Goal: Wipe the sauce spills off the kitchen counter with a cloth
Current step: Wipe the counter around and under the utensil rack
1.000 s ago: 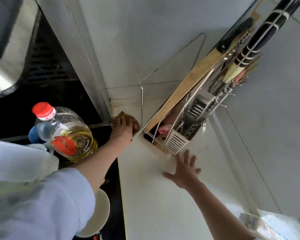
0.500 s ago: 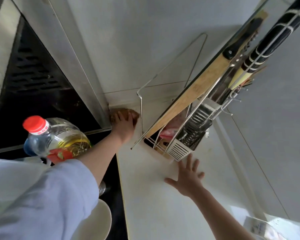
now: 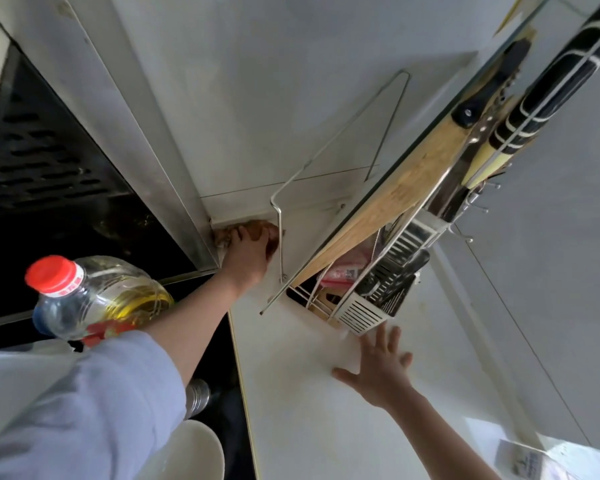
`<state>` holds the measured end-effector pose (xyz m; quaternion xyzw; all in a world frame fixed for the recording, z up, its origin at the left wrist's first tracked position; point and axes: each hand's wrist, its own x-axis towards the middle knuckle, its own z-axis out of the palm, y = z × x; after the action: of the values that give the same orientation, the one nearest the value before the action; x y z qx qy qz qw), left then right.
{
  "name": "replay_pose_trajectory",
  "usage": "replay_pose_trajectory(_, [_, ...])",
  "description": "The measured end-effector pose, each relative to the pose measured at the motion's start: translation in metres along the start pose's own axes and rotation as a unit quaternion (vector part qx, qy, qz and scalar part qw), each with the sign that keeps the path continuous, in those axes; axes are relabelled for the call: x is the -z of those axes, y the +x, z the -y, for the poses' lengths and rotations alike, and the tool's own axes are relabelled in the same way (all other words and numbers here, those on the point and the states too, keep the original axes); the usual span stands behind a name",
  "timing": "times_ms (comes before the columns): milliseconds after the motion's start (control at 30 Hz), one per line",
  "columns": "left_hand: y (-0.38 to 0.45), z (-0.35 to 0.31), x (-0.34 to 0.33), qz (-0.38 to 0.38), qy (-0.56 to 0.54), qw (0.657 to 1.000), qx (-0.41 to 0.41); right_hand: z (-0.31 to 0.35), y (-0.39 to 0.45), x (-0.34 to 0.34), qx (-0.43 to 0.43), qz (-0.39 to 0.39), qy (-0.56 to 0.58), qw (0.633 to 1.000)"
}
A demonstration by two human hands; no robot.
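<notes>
We have the brown cloth [image 3: 257, 226] bunched under our left hand [image 3: 248, 258], fingers [image 3: 240, 233] curled over it, pressed into the far corner of the white counter [image 3: 291, 393] where it meets the wall. We judge the cloth soft, light and limp, best taken as a wad from above. Our right hand [image 3: 378, 372] rests flat on the counter, its fingers spread and holding nothing, just beside the metal rack [image 3: 361, 317], which holds a wooden cutting board [image 3: 395, 202] and dark-handled knives. An oil bottle [image 3: 94, 299] with a red cap stands left, partly full of yellow oil.
</notes>
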<state>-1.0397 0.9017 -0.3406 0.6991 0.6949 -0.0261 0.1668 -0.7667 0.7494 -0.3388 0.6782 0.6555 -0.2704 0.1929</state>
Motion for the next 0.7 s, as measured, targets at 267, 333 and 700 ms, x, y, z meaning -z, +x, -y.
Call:
replay_pose_trajectory(267, [0.028,0.006,-0.014,0.035,-0.007,0.978,-0.207,-0.001,0.000,-0.005,-0.011,0.009,-0.017,1.000])
replay_pose_trajectory(333, [0.049,0.000,-0.023,0.041,0.015,0.972,-0.233,-0.001,0.000,-0.006,-0.011,0.010,-0.017,1.000])
replay_pose_trajectory(700, [0.007,0.017,-0.026,0.008,0.076,0.996,0.039,-0.001,-0.001,-0.002,-0.006,-0.005,-0.009,1.000])
